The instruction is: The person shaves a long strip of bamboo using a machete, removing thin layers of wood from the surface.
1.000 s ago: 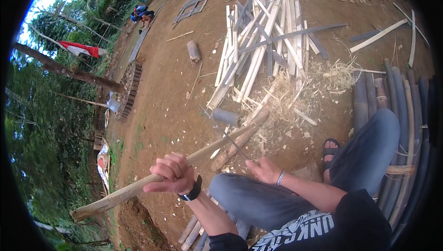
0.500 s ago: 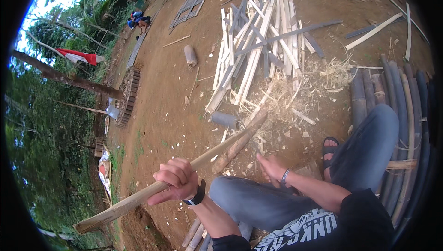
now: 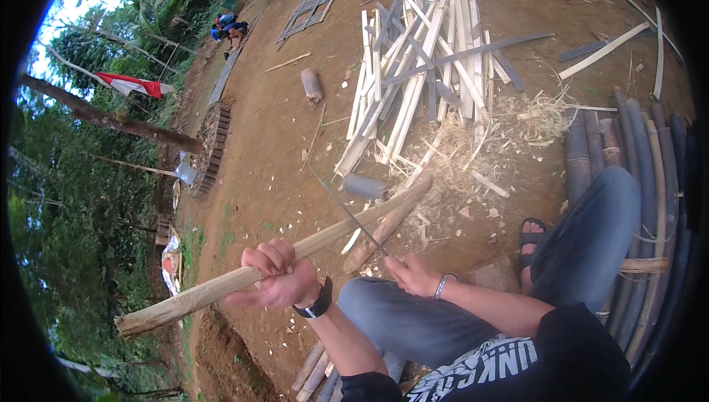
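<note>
Long stick point(image 3: 330, 236) and knife point(image 3: 344, 207), crossed.
Stick: pale tan, whole, blunt and rough at the left end; slants from lower left up to picture centre. Knife: thin, dark, narrow blade, tip toward upper left, passing across the stick's far half; handle hidden; blade contact with wood unclear.

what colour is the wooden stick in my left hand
The wooden stick is light tan, best seen in the head view.

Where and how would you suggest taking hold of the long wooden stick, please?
Probably around the stick near mid-length, coming from the near side, like the left hand: it looks slim enough to wrap, and the blade crosses farther out.
</note>
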The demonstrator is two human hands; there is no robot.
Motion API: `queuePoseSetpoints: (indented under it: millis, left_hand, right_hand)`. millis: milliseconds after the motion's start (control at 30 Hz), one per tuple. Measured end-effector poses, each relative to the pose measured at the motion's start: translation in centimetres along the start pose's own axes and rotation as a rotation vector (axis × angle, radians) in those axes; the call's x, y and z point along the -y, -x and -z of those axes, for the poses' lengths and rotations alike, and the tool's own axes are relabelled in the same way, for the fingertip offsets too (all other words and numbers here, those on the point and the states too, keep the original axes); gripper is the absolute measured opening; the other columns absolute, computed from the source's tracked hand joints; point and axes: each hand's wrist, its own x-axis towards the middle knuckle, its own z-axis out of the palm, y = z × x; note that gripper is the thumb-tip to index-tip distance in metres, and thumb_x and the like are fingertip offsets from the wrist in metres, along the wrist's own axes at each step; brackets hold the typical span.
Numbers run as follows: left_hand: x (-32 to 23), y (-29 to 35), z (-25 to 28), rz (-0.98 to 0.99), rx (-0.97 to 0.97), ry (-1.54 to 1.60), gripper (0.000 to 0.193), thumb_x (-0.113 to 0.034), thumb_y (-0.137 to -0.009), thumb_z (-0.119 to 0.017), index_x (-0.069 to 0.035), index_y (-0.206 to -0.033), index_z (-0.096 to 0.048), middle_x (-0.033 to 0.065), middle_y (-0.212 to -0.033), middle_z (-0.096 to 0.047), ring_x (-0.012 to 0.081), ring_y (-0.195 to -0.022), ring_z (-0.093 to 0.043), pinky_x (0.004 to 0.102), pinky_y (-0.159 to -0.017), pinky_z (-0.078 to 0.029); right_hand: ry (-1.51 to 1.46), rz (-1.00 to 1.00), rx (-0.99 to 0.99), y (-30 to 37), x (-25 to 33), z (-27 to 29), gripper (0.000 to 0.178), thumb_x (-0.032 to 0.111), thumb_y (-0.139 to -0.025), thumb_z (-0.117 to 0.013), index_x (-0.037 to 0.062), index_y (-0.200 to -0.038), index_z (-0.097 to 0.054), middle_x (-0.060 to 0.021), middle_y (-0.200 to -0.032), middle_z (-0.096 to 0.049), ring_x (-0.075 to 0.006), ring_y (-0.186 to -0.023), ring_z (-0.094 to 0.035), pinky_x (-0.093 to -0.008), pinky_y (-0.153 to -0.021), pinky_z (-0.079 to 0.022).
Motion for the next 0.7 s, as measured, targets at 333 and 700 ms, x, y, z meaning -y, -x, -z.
queuePoseSetpoints:
  millis: [333,700]
  left_hand:
    - [-0.2,0.0,0.2,0.057,0.129,0.037,0.071,-0.081,-0.082,-0.025,-0.014,-0.058,-0.024,-0.0031,-0.044,-0.023,0.0088,-0.04,-0.016,0.0259,-0.04,-0.011]
    - [0.6,-0.7,-0.2,0.103,0.528,0.221,0.071,-0.08,-0.081,-0.034,-0.015,-0.053,-0.027,-0.0055,-0.04,-0.025,0.0056,-0.034,-0.02,0.0229,-0.034,-0.012]
  right_hand:
    - [0.061,-0.062,0.05,1.2,0.6,2.4,0.071,0.066,-0.091,-0.035,0.0114,-0.046,-0.041,-0.0023,-0.041,-0.044,-0.0127,-0.035,-0.046,-0.03,-0.036,-0.04]
    - [-0.071,-0.142,0.118,1.5,0.8,3.8,0.069,0.069,-0.089,-0.035,0.0132,-0.049,-0.039,0.0012,-0.043,-0.04,-0.0101,-0.035,-0.043,-0.0277,-0.039,-0.041]
